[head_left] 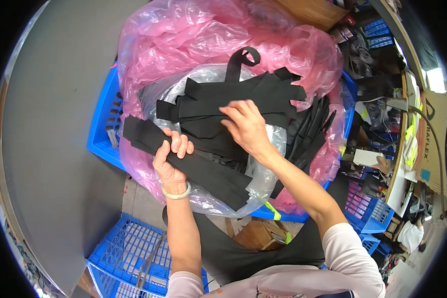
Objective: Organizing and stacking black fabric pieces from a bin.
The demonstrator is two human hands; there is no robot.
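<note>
My left hand (171,155) is wrapped around a stack of flat black fabric strips (208,180), its thumb on top. The stack slants from upper left to lower right across the near side of a bag. My right hand (247,125) is over a loose pile of similar black strips (203,102). Its fingers are bent, with a gap between thumb and forefinger, and I see nothing held between them. The fingertips are at the edge of the upper strips; whether they touch is hard to tell. One black strip (234,67) curls into a loop behind the pile.
A pink plastic bag (184,44) with a clear liner (208,73) lines a blue crate (100,123). A grey panel (49,124) stands at left, an upturned-looking blue crate (129,248) at lower left. Cluttered shelves, a cardboard box (434,139) and blue crates (370,213) stand right.
</note>
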